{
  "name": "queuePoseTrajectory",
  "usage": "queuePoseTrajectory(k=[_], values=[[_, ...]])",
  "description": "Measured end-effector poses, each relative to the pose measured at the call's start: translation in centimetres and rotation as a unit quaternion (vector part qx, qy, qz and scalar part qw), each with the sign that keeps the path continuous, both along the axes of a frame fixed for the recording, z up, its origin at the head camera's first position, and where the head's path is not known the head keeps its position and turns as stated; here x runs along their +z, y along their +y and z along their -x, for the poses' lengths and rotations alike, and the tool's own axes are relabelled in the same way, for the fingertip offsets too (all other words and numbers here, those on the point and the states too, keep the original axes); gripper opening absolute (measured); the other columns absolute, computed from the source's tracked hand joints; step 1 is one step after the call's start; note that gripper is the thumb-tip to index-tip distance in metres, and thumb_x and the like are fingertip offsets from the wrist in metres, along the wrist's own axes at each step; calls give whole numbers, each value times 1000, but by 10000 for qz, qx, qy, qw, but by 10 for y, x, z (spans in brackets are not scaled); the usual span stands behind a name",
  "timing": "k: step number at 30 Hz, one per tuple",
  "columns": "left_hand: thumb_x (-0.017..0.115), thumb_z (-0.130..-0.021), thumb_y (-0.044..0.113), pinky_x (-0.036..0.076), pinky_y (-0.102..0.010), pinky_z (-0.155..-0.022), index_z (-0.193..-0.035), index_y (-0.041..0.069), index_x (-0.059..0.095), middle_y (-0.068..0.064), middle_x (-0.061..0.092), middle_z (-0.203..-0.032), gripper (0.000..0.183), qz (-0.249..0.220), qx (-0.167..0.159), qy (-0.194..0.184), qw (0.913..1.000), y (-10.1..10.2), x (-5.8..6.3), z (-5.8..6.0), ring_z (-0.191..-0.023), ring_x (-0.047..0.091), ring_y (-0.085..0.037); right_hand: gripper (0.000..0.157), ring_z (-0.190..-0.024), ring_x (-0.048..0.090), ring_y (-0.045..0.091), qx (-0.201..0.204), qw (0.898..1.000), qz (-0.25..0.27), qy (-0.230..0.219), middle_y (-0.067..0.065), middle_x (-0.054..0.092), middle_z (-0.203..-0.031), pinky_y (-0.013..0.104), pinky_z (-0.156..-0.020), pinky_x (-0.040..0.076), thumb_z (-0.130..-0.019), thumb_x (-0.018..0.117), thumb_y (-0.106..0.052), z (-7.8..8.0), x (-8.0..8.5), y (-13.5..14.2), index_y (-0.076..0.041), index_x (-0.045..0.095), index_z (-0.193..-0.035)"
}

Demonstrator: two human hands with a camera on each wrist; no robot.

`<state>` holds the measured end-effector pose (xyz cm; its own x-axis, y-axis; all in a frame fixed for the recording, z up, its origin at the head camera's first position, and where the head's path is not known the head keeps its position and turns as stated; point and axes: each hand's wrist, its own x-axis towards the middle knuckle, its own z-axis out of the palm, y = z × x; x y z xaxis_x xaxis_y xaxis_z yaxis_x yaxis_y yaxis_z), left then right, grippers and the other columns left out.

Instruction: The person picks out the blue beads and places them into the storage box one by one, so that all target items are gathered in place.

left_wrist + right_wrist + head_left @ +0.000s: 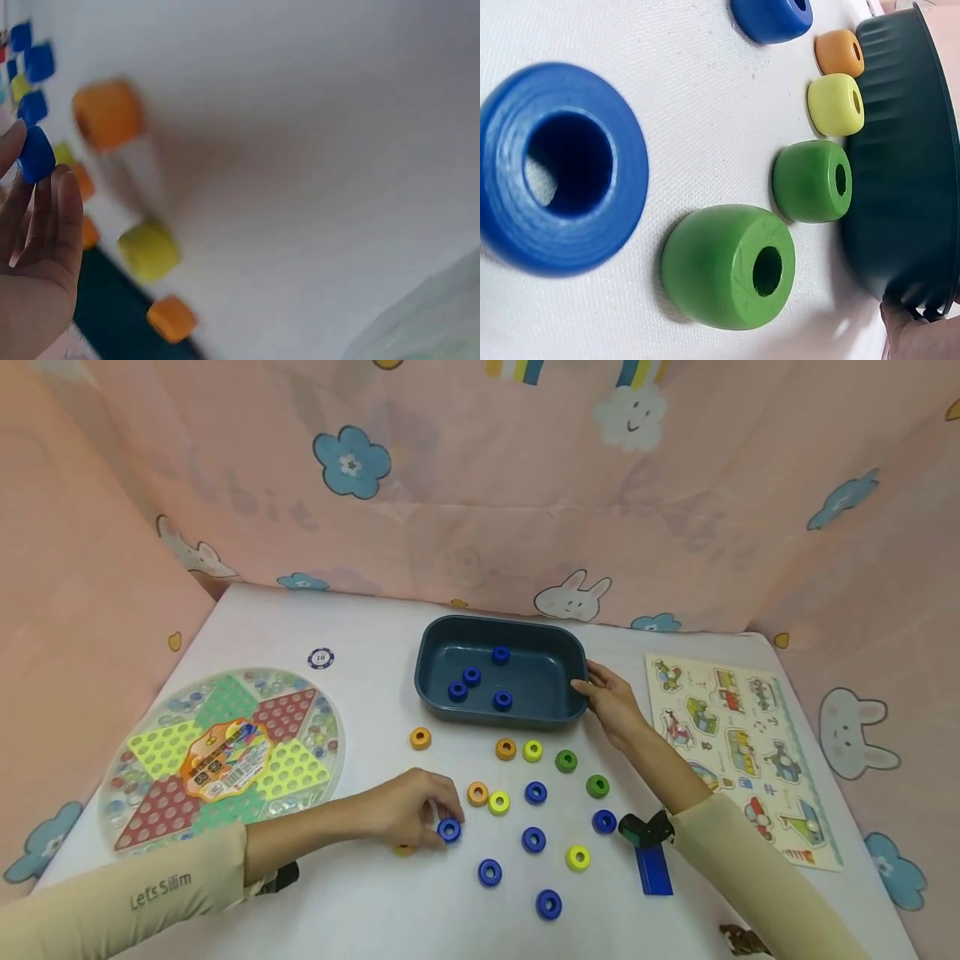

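My left hand (416, 810) pinches a blue bead (457, 833) with a hole through it, low over the white table. In the left wrist view that blue bead (37, 154) sits between thumb and fingertips. An orange bead (404, 851) lies partly hidden under the left hand. My right hand (617, 706) grips the right end of a dark teal basin (495, 718), thumb over the rim. Several blue beads (502, 700) lie inside the basin. Loose blue, yellow (577, 858), orange (421, 738) and green beads (727, 266) lie in front of it.
A round Chinese checkers set (300, 810) in clear wrapping lies at the left, with a poker chip (321, 658) behind it. A picture puzzle board (720, 727) is at the right, past the right forearm. A blue rectangular piece (655, 872) lies by the right wrist.
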<state>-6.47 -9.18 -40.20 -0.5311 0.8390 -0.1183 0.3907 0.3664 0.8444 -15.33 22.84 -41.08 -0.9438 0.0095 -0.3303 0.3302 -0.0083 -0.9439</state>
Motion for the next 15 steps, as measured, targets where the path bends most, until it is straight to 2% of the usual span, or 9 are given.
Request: queuePoseTrajectory(k=[4, 8, 11, 15], values=[[80, -71, 6, 52, -25, -69, -99, 7, 70, 6, 61, -91, 30, -325, 343, 161, 9988, 8, 19, 27, -81, 59, -9, 56, -129, 36, 22, -29, 10000, 2, -1, 13, 29, -147, 32, -103, 34, -95, 49, -3, 0, -1, 0, -3, 24, -145], [79, -73, 9, 53, -28, -69, -104, 6, 69, 3, 62, -93, 33, -532, 786, 482, 9943, 19, 35, 63, -83, 59, -17, 56, -129, 36, 22, -40, 10000, 3, -30, 13, 29, -147, 32, -103, 34, -95, 49, -4, 1, -1, 0, -3, 24, -145], [78, -74, 10, 52, -28, -69, -106, 3, 67, 0, 62, -94, 35, -541, 1157, 719, 9892, 28, 43, 91, -84, 58, -21, 56, -129, 36, 22, -35, 10000, 3, -26, 13, 29, -147, 32, -103, 34, -95, 49, -4, 0, -1, 0, -3, 25, -145], [78, -75, 11, 51, -25, -71, -106, 4, 66, -2, 63, -100, 35, -395, 1530, 943, 9829, 38, 46, 122, -87, 59, -19, 56, -129, 36, 22, -8, 10000, -1, 27, 13, 29, -147, 33, -103, 34, -95, 49, -4, 0, 0, -1, -3, 25, -145]])
